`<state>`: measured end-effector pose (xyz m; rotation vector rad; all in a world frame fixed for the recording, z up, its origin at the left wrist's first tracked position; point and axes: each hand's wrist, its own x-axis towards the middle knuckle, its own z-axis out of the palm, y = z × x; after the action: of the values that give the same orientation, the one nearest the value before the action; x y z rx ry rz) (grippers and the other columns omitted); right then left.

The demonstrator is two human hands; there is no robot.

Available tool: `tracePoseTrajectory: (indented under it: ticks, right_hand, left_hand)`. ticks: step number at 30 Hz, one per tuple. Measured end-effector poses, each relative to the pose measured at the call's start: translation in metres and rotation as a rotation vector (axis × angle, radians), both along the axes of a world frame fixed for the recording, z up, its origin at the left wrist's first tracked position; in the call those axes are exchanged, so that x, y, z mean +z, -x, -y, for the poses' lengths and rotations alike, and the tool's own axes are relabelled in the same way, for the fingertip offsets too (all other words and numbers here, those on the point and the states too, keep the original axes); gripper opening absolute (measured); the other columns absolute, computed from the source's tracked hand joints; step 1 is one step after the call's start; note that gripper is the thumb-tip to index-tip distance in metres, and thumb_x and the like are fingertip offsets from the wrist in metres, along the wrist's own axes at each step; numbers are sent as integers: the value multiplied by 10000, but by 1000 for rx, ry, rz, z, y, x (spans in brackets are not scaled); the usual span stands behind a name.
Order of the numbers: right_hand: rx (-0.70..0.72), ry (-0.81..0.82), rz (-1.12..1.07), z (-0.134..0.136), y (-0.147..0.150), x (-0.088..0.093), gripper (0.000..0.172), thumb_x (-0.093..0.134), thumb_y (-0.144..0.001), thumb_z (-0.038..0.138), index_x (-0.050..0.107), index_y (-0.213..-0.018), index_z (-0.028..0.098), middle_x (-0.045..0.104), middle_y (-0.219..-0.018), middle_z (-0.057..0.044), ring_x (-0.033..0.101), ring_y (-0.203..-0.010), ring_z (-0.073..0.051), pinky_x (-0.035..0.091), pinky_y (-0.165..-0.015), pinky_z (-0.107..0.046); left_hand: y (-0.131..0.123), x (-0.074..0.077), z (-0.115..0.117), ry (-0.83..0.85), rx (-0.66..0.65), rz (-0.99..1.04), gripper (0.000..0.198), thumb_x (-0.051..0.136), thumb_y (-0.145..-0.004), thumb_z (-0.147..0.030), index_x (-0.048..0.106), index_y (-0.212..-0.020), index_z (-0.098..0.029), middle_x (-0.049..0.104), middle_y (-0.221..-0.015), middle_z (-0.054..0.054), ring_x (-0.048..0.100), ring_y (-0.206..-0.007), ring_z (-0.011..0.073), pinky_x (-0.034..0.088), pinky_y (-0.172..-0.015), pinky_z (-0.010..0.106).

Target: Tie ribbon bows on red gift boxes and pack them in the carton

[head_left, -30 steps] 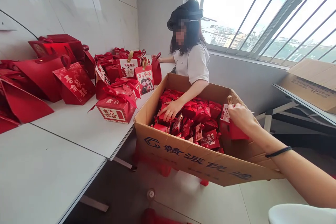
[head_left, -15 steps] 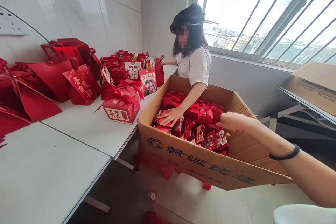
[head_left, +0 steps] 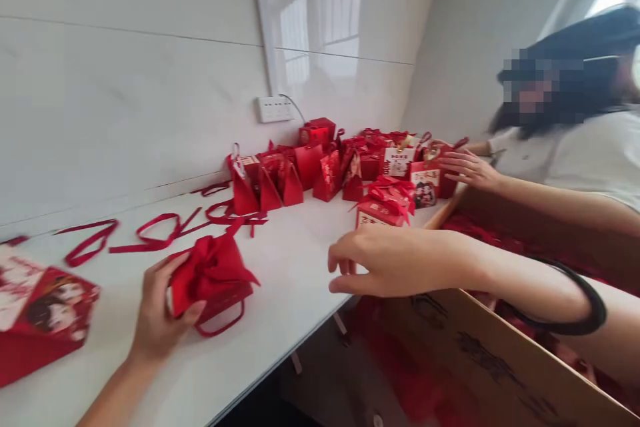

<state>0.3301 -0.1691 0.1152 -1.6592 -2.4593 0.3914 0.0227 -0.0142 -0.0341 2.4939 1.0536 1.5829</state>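
Observation:
My left hand grips a small red gift box with a red bow on the white table. My right hand hovers over the table's edge, fingers loosely curled and empty, a black band on its wrist. It sits between the bow box and a low red box with ribbon. A large cardboard box of red boxes stands at the right below my right arm.
Many red gift boxes and bags stand along the wall, with loose red ribbons in front of them. A flat red printed box lies at the far left. A co-worker's hand touches a box at the far end.
The view has swung left from the carton to the table. My right hand let go of a small red box in the carton and came over the table. My left hand has appeared, holding the bow box.

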Motion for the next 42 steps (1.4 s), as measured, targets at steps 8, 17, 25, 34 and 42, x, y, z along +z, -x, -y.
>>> tracePoseTrajectory:
  ticks: [8,17,25,34,42]
  right_hand:
    - [180,25,-831,-157,107,-69,794,697,-664,554,400,-1343,270,383,-1427,-93,401,-1287,-281,399,-1014,-449]
    - [38,291,-1303,-185,126,-150,596,360,-801,725,660,-797,210,682,-821,-63,631,-780,-230,491,-754,-369]
    - [11,421,-1040,-172,114,-121,672,357,-760,772,477,-449,188,416,-368,7,422,-319,-109,291,-369,-251]
    - [44,403,-1056,-161,123,-116,478,586,-739,563,453,-456,201,496,-398,13,466,-374,-111,311,-407,-246]
    - [31,388,-1066,-159,126,-119,545,595,-709,640,414,-446,199,428,-381,34,388,-307,-85,264,-335,-236]
  left_hand:
    - [24,0,-6,-71,46,58,649,558,-767,-588,436,-1242,-163,478,-1177,145,486,-1130,294,480,-890,427]
    - [28,-4,-13,615,-176,473,618,521,-787,-591,405,-1263,-215,443,-1367,114,375,-1302,300,364,-1030,408]
    - [19,9,-4,733,-226,592,368,521,-783,-485,548,-1009,-196,630,-926,42,582,-867,201,460,-765,317]
    - [16,21,3,557,81,453,226,573,-778,-381,615,-895,-192,568,-1116,76,533,-1057,236,455,-774,318]
    - [16,27,6,644,-46,517,396,621,-743,-482,599,-1024,-204,587,-1063,78,539,-1009,218,473,-736,286]
